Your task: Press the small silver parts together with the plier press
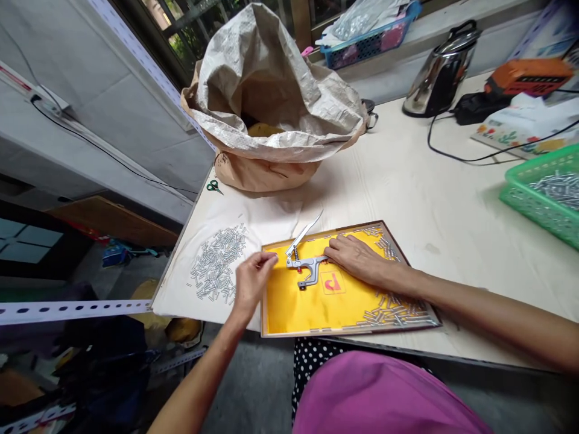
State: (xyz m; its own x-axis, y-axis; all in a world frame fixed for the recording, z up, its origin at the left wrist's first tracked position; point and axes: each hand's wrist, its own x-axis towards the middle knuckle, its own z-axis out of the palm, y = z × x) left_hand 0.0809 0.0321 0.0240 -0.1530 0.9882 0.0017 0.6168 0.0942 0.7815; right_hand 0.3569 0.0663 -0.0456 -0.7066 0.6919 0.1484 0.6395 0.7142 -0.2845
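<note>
A pair of hand-press pliers, with a C-shaped metal jaw, a spring and a raised lever, is over the yellow-bottomed tray. My right hand is closed around the pliers' lower handle, whose end is hidden under the fingers. My left hand hovers at the tray's left edge, thumb and fingers pinched together; anything between the fingertips is too small to make out. Small metal pins lie along the tray's right side and lower right corner. Left of the tray, a loose pile of small metal tubes lies on the cloth.
A large open woven sack stands behind the tray. Green-handled scissors lie near the table's left edge. At right are a green basket of metal pieces, a steel kettle, an orange box and a black cable.
</note>
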